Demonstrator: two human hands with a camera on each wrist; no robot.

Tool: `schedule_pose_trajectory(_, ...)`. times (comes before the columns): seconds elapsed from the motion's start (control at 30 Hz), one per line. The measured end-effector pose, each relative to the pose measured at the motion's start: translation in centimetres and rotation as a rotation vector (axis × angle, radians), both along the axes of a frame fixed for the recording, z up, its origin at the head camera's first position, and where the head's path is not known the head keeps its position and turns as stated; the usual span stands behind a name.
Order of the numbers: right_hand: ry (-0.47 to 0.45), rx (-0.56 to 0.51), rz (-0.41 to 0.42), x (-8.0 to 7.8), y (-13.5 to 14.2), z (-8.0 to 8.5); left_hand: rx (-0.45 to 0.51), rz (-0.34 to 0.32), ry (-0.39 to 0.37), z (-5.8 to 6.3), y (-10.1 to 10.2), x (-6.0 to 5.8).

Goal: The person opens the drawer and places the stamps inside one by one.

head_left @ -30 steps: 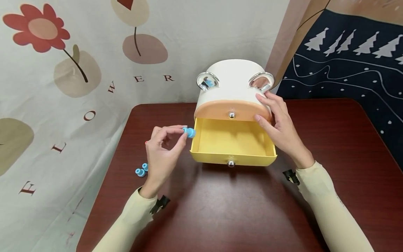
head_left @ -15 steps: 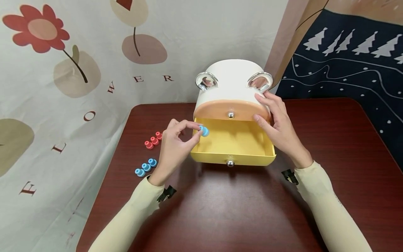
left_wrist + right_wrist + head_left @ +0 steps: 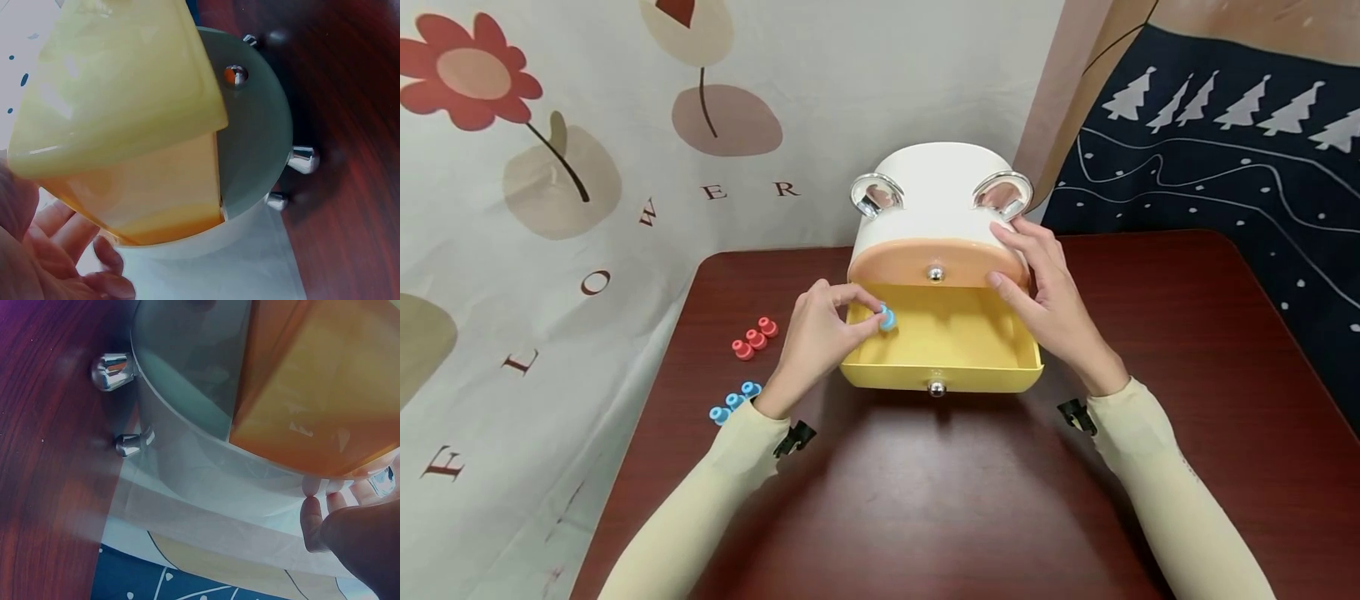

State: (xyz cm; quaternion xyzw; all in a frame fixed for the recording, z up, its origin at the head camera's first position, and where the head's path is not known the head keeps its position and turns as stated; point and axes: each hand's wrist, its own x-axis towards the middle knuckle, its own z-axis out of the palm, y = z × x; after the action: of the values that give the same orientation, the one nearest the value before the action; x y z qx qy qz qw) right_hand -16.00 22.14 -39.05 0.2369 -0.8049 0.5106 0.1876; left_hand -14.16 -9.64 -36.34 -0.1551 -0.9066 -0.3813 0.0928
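Left hand: pinches blue peg over yellow drawer; best released low, well inside. Right hand: spread against cabinet; light, steady bracing advisable.

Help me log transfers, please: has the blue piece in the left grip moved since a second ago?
Yes, rightward: in the head view, the blue piece in the left grip went from the left edge of the yellow drawer to over its interior.
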Motion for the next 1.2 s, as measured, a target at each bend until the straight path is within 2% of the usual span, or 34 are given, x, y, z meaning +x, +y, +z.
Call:
schedule_pose_trajectory(0.3, -0.017, -0.005, -0.003, 0.2, 0.0, 0.2, -0.074, -0.114, -0.121, 0.6, 0.2, -1.3)
schedule_pose_trajectory(0.47, -0.02, -0.003, -0.008, 0.2, 0.0, 0.2, -0.156, -0.16, -0.169, 1.0, 0.4, -2.0)
schedule_pose_trajectory(0.6, -0.018, -0.005, -0.013, 0.3, 0.1, 0.2, -0.211, -0.171, -0.171, 1.1, 0.8, -2.3)
schedule_pose_trajectory(0.8, -0.022, -0.004, -0.009, 0.3, 0.1, 0.2, -0.22, -0.169, -0.182, 1.3, 0.7, -2.1)
schedule_pose_trajectory(1.0, -0.02, -0.007, -0.001, 0.2, -0.1, 0.1, -0.189, -0.202, -0.149, 1.6, -0.4, -1.7)
schedule_pose_trajectory(1.2, -0.027, -0.015, 0.001, 0.2, -0.2, 0.0, -0.099, -0.265, -0.025, 1.1, -1.9, -0.9)
